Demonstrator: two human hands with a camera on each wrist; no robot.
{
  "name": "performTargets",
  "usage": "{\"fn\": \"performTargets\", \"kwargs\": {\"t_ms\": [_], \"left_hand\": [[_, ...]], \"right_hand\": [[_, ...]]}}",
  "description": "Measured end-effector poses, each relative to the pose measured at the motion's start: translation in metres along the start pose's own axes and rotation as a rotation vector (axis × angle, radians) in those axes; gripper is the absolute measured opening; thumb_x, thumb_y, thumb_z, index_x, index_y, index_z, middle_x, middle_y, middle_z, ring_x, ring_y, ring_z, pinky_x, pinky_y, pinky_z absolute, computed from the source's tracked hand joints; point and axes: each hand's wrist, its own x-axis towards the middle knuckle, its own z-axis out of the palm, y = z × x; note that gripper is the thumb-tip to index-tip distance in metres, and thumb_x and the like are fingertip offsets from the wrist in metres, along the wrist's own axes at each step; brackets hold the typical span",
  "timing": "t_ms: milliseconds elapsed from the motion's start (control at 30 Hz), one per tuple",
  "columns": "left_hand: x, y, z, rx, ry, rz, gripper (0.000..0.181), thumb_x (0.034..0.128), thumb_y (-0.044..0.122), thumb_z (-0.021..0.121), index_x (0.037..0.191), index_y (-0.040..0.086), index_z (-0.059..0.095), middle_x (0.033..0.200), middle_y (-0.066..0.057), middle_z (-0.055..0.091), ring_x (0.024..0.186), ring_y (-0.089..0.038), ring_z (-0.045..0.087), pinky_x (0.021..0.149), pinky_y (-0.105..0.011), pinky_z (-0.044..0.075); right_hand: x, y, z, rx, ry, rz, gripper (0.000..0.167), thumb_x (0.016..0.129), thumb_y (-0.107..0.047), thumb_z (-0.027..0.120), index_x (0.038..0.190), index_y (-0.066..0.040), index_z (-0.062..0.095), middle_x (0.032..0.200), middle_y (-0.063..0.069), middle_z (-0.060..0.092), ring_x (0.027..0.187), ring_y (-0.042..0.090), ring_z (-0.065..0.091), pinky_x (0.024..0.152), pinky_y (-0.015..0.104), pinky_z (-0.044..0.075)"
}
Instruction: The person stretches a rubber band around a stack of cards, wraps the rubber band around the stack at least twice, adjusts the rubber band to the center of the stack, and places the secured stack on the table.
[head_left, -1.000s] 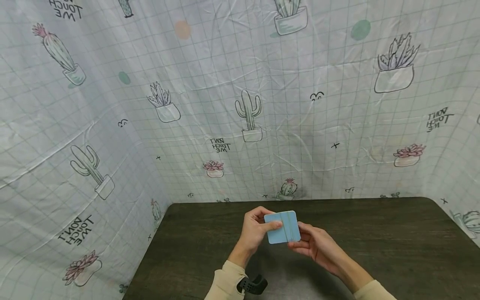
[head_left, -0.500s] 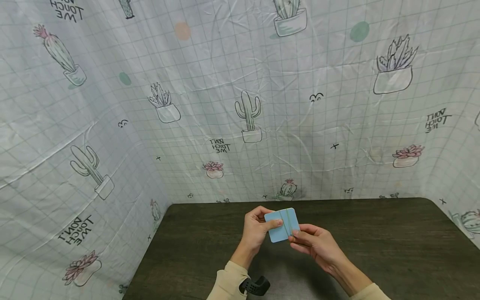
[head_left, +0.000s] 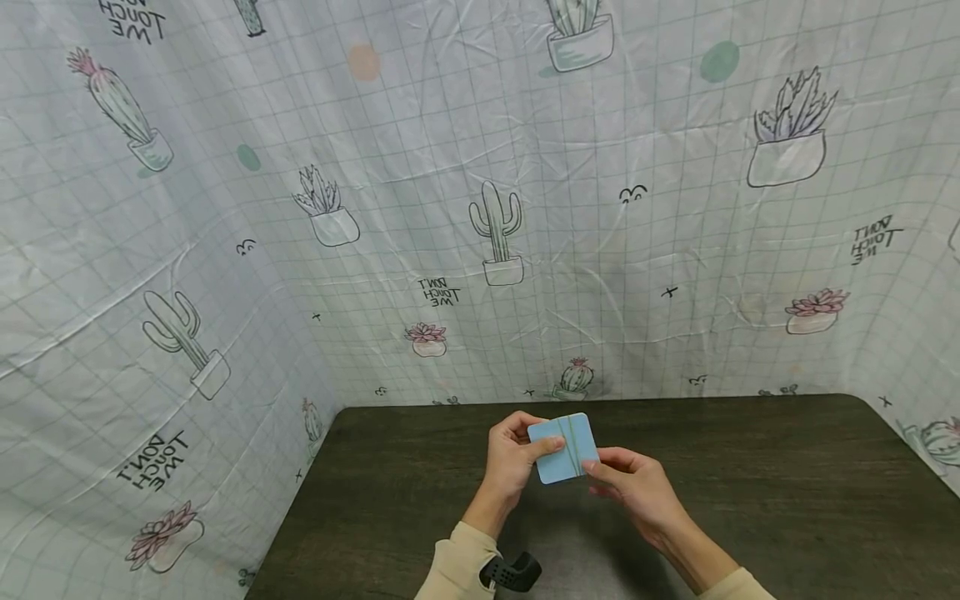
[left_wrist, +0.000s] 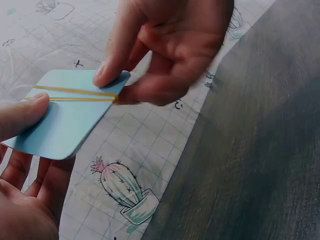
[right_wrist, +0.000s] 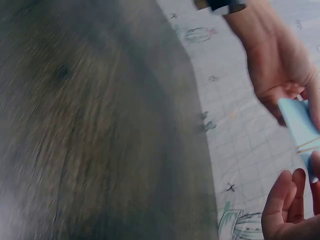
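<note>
A flat light-blue square with rounded corners is held above the table, tilted. A thin yellow band runs round it in two strands. The left hand grips its left side, thumb on the face, fingers behind. At its lower right edge the right hand pinches it, thumb at the corner beside the band. In the left wrist view the right hand's fingertips touch the band's end at the square's edge. The right wrist view shows the square partly, cut off by the frame.
A dark wooden table lies under the hands. Behind it and at both sides hangs a pale grid-patterned cloth printed with cacti. A black band is on the left wrist, over a cream sleeve.
The right hand's thumb has come onto the square's lower right edge, where the fingers were spread behind it a second ago. The square has turned slightly and risen a little.
</note>
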Motion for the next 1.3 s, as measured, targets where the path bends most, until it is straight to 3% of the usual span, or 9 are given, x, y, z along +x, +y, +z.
{"fn": "performTargets", "kwargs": {"t_ms": [300, 500, 633, 767, 900, 1033, 1133, 1300], "left_hand": [[0.001, 0.002, -0.003, 0.026, -0.029, -0.028, 0.027, 0.0795, -0.009, 0.079, 0.101, -0.014, 0.065, 0.084, -0.002, 0.071, 0.073, -0.01, 0.066, 0.063, -0.024, 0.055], [0.003, 0.004, -0.003, 0.05, -0.072, -0.046, 0.025, 0.0811, -0.008, 0.078, 0.103, -0.012, 0.066, 0.083, 0.0, 0.07, 0.072, -0.011, 0.067, 0.063, -0.025, 0.056], [0.003, 0.005, -0.002, 0.066, -0.072, -0.071, 0.025, 0.0816, -0.007, 0.079, 0.104, -0.01, 0.066, 0.085, -0.003, 0.071, 0.073, -0.011, 0.067, 0.063, -0.025, 0.056], [0.005, 0.005, 0.001, 0.114, -0.086, -0.081, 0.028, 0.0851, 0.0, 0.078, 0.111, -0.004, 0.067, 0.09, -0.008, 0.071, 0.074, -0.012, 0.066, 0.062, -0.025, 0.054], [0.007, 0.007, 0.009, 0.18, -0.137, -0.043, 0.027, 0.0911, 0.012, 0.074, 0.117, 0.004, 0.072, 0.097, -0.007, 0.07, 0.08, -0.012, 0.064, 0.066, -0.026, 0.052], [0.01, 0.007, 0.017, 0.19, -0.097, -0.008, 0.019, 0.0919, 0.017, 0.075, 0.104, 0.003, 0.077, 0.097, -0.004, 0.073, 0.081, -0.012, 0.063, 0.068, -0.026, 0.051], [0.012, 0.006, 0.02, 0.19, -0.024, -0.024, 0.014, 0.0909, 0.015, 0.075, 0.094, 0.001, 0.076, 0.092, -0.003, 0.072, 0.076, -0.012, 0.063, 0.063, -0.026, 0.05], [0.013, 0.003, 0.021, 0.186, 0.018, -0.048, 0.01, 0.0899, 0.008, 0.071, 0.091, -0.002, 0.071, 0.089, -0.001, 0.069, 0.074, -0.012, 0.061, 0.06, -0.025, 0.049]], "right_hand": [[0.002, -0.003, -0.004, -0.153, -0.018, -0.024, 0.032, 0.095, -0.016, 0.072, 0.117, 0.007, 0.067, 0.094, 0.006, 0.067, 0.08, 0.018, 0.062, 0.076, 0.037, 0.057], [0.009, -0.021, -0.007, -0.289, 0.033, -0.195, 0.036, 0.095, -0.023, 0.073, 0.118, 0.004, 0.069, 0.089, 0.008, 0.067, 0.074, 0.018, 0.061, 0.067, 0.032, 0.056], [0.015, -0.028, -0.011, -0.372, 0.016, -0.295, 0.03, 0.094, -0.022, 0.074, 0.111, 0.003, 0.073, 0.084, 0.008, 0.067, 0.067, 0.016, 0.059, 0.058, 0.03, 0.052], [0.018, -0.03, -0.012, -0.419, -0.004, -0.332, 0.026, 0.095, -0.02, 0.073, 0.107, 0.002, 0.073, 0.084, 0.01, 0.068, 0.066, 0.018, 0.06, 0.057, 0.03, 0.052], [0.017, -0.029, -0.008, -0.456, -0.013, -0.338, 0.022, 0.096, -0.018, 0.071, 0.106, 0.002, 0.073, 0.084, 0.011, 0.068, 0.067, 0.02, 0.061, 0.06, 0.03, 0.054], [0.016, -0.027, -0.003, -0.437, -0.016, -0.334, 0.022, 0.097, -0.016, 0.069, 0.106, 0.003, 0.072, 0.082, 0.011, 0.067, 0.067, 0.02, 0.061, 0.06, 0.03, 0.053], [0.016, -0.026, -0.001, -0.406, -0.004, -0.32, 0.021, 0.097, -0.014, 0.069, 0.107, 0.004, 0.071, 0.082, 0.012, 0.067, 0.065, 0.017, 0.061, 0.06, 0.028, 0.053], [0.016, -0.026, -0.001, -0.381, 0.002, -0.301, 0.021, 0.097, -0.013, 0.068, 0.108, 0.006, 0.07, 0.081, 0.013, 0.066, 0.067, 0.017, 0.062, 0.062, 0.028, 0.054]]}}
